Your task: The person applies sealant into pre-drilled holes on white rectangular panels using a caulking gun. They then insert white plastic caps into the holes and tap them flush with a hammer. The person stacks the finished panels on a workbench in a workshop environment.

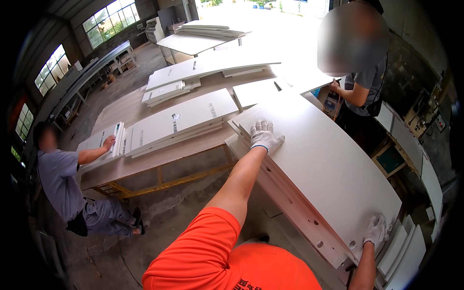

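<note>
A large white panel [319,164] lies in front of me, on top of a stack of boards whose edges show round holes. My left hand [266,135], in a white knit glove, rests flat on the panel near its left edge with fingers spread. At the panel's near right end, my gloved right hand [375,229] lies on the surface, fingers stretched out. Close to it, a round hole [353,244] pierces the panel's corner. Neither hand is wrapped round anything.
A long table [116,176] on a yellow frame bears several white boards [181,123]. At left a co-worker [63,179] touches boards there; another person [365,82] stands beyond the panel on the right. More boards [401,253] lean beside my right hand.
</note>
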Motion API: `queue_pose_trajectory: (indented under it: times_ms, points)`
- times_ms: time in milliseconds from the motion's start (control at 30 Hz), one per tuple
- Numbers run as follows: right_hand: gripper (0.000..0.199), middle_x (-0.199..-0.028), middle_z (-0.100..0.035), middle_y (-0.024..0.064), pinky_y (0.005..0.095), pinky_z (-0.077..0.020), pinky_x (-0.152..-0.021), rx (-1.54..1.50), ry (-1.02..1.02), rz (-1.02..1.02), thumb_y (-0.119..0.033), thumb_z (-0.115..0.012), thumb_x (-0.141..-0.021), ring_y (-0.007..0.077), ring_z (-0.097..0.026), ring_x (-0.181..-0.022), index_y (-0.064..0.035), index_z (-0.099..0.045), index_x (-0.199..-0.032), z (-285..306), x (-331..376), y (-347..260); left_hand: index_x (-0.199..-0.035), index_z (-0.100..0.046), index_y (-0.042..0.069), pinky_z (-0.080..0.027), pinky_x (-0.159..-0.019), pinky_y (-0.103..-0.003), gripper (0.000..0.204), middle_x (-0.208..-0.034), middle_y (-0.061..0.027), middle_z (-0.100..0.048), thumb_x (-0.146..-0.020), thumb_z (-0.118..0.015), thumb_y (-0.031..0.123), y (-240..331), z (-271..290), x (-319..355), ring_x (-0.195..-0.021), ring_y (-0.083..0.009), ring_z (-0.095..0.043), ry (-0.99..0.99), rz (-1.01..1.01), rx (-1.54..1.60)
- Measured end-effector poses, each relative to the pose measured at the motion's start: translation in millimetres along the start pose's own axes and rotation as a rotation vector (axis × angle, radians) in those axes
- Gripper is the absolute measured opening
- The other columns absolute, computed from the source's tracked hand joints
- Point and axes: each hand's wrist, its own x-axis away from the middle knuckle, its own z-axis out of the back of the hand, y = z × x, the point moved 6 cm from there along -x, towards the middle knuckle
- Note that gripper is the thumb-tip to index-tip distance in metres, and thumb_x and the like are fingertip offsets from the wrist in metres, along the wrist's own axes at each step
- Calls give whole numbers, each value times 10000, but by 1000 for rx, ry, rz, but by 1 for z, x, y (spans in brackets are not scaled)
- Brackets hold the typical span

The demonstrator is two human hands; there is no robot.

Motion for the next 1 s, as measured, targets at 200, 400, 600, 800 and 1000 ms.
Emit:
queue_pose_trajectory:
  times_ms: [200,400,600,800,1000]
  points:
    - [533,-1590,-604,97,469,-415,-1217,35,-24,-22,-419,-636,-1063,315,-544,-1476,-74,-645,-1468,17,7,-16,-1714,-349,68,-78,-1364,-533,1025,-1806,-203,-260,-967,-534,744,-2,0,1,-1693,-383,-152,2,6,17]
    - [531,-1593,-601,103,476,-421,-1213,22,-19,-10,-419,-633,-1065,317,-548,-1475,-82,-639,-1475,15,4,-11,-1711,-357,71,-82,-1362,-544,1006,-1807,-206,-257,-975,-524,737,1,1,2,-1693,-381,-150,-1,0,11]
    - [536,-1594,-599,112,479,-418,-1218,15,-8,-15,-422,-637,-1062,321,-546,-1477,-71,-643,-1468,2,-1,-2,-1722,-329,65,-82,-1364,-540,1015,-1809,-207,-250,-985,-517,737,1,1,1,-1694,-377,-149,-5,3,4]
    - [536,-1578,-608,125,478,-417,-1219,23,6,-3,-433,-635,-1060,332,-552,-1465,-66,-660,-1450,-4,-4,4,-1728,-295,37,-87,-1370,-511,1042,-1812,-215,-235,-988,-521,736,0,0,0,-1694,-381,-146,-8,-10,4]
    - [587,-1563,-606,166,485,-414,-1219,-6,-89,-62,-473,-637,-1046,354,-547,-1461,-61,-650,-1464,2,-3,-1,-1730,-283,30,-98,-1372,-500,1048,-1817,-216,-218,-990,-519,732,-1,-2,-3,-1695,-378,-145,-24,-15,2]
